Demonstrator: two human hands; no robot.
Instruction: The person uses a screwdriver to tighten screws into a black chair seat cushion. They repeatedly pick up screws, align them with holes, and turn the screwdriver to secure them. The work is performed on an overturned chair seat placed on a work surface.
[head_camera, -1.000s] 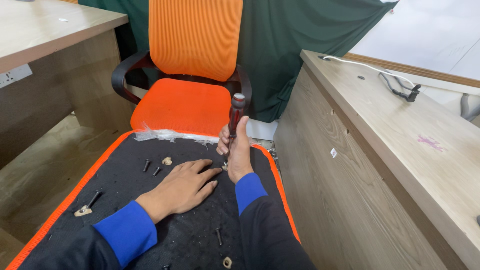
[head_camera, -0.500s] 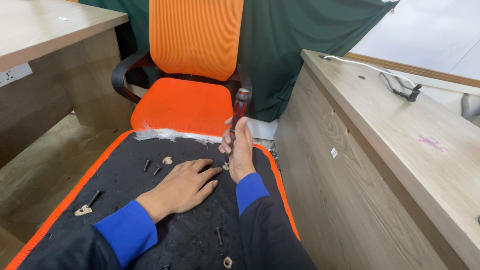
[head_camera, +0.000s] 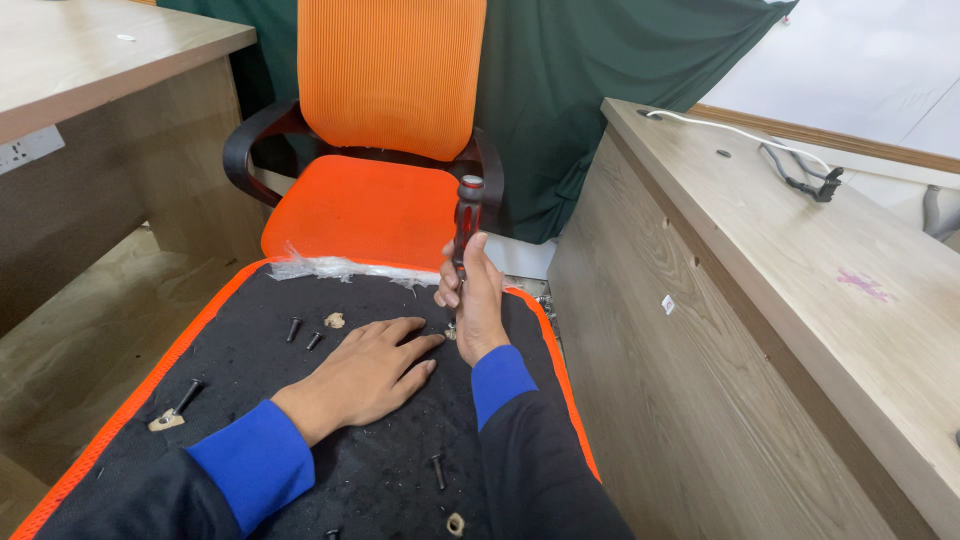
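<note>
Currently mid-fastening by my read: right hand wrapped shut around an upright red-black screwdriver, tip down on the black seat underside near its far edge; left hand lies flat, fingers spread, holding nothing. Next calls for steady downward pressure, shaft vertical. Count: four loose black bolts visible, about three pale washers, one orange chair.

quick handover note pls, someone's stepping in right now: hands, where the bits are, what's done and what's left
Right hand: gripping a red-and-black screwdriver upright, tip down on the black underside panel.
Left hand: flat on the panel, steadying it.
Loose black screws: two beyond the left hand, one at the left edge, one near the cuffs.
Done: several screws lie out.
Left: the one under the tip, hidden by the hand.
</note>
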